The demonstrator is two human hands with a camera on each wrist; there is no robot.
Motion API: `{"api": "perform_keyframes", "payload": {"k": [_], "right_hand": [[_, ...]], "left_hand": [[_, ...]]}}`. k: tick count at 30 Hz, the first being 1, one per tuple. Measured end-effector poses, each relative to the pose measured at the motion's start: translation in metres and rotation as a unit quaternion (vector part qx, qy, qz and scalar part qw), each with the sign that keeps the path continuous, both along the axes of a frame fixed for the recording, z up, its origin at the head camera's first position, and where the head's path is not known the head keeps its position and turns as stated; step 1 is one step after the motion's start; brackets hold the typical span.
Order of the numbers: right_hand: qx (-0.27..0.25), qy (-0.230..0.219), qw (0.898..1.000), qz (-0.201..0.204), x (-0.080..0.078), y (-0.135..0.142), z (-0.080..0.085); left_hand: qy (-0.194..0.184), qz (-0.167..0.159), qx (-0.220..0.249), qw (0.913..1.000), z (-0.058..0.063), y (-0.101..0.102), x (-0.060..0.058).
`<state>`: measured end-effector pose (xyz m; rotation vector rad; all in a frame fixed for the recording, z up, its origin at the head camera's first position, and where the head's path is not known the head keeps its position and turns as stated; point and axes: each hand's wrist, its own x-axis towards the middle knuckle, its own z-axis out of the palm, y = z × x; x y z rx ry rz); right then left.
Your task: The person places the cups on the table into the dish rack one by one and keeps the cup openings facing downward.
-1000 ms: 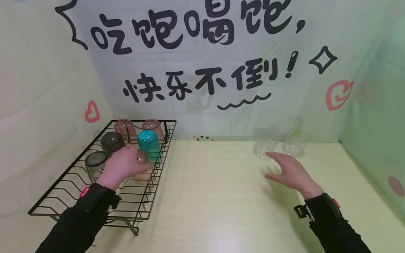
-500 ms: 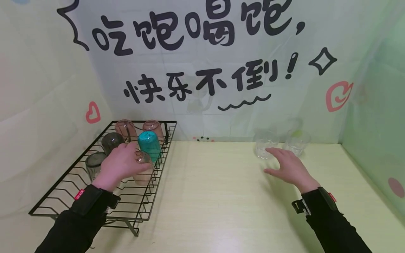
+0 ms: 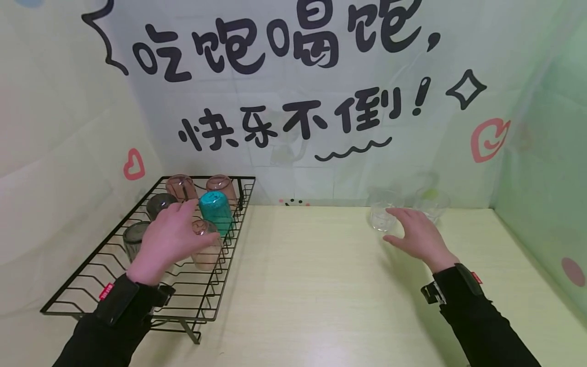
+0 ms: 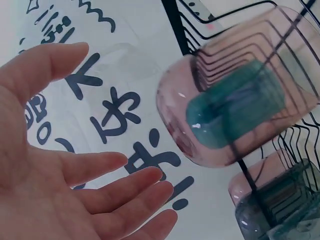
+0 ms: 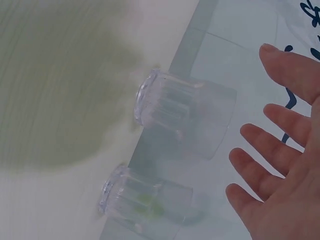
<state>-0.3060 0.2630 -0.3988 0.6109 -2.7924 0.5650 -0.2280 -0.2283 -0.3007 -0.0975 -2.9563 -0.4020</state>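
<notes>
My left hand (image 3: 171,234) is over the black wire rack, fingers spread and apart from the nearest cup, a pink transparent one (image 4: 175,115). In the left wrist view that upside-down cup stands just beyond the fingertips, with a teal cup (image 3: 215,210) showing through it. My right hand (image 3: 419,238) hovers over the table at the right, fingers loosely extended and holding nothing. Beyond its fingertips stand two clear glasses, one (image 5: 185,112) nearer and the other (image 5: 145,202) beside it. The head view has the hand overlapping both glasses.
The black wire rack (image 3: 205,306) stands on short legs at the left, bearing several upturned cups, including a dark grey one (image 3: 160,204) and two pink ones at the back. A printed cloth (image 3: 293,178) closes off the rear, and a green sheet (image 3: 541,204) the right side.
My left hand has risen slightly off the pink cup, its fingers opening. The right hand has shifted a little up toward the clear glasses. The cups and glasses stay where they were.
</notes>
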Motion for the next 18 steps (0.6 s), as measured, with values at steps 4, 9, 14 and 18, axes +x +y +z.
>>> {"api": "perform_keyframes", "payload": {"k": [4, 9, 14, 18], "right_hand": [[0.002, 0.021, 1.000, -0.009, -0.006, 0.002, -0.003], [0.006, 0.034, 0.999, -0.012, -0.011, 0.004, -0.005], [0.013, 0.046, 0.999, -0.014, -0.014, 0.004, -0.007], [0.019, 0.056, 0.998, -0.016, -0.018, 0.003, -0.007]], "left_hand": [[0.008, -0.013, 0.003, 0.9999, 0.002, 0.006, 0.004], [0.008, -0.027, 0.003, 0.9996, 0.004, 0.013, 0.009], [0.016, -0.041, -0.003, 0.9990, 0.005, 0.021, 0.015], [0.026, -0.054, -0.003, 0.9982, 0.007, 0.026, 0.018]]}}
